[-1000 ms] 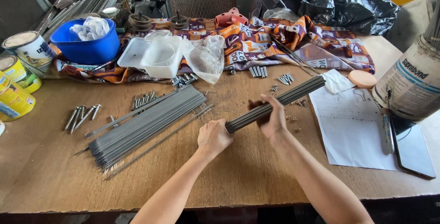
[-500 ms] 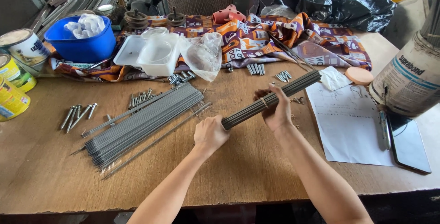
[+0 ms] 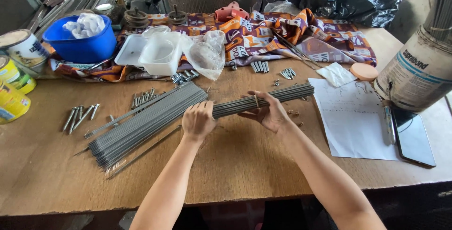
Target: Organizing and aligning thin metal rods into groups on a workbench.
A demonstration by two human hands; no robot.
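Grey rod bundle (image 3: 263, 102) gripped by left hand (image 3: 198, 121) and right hand (image 3: 270, 113); loose rods (image 3: 141, 126) lie beside on the desk (image 3: 235, 164), paper sheet (image 3: 353, 121) right.

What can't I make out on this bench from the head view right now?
- Near end of the rod bundle: wrapped inside the left hand.
- Right hand palm: hidden behind the rods.
- Blue bowl contents: covered by white cloth.
- Paper sheet markings: too faint.
- Big can: cut off by the right edge.
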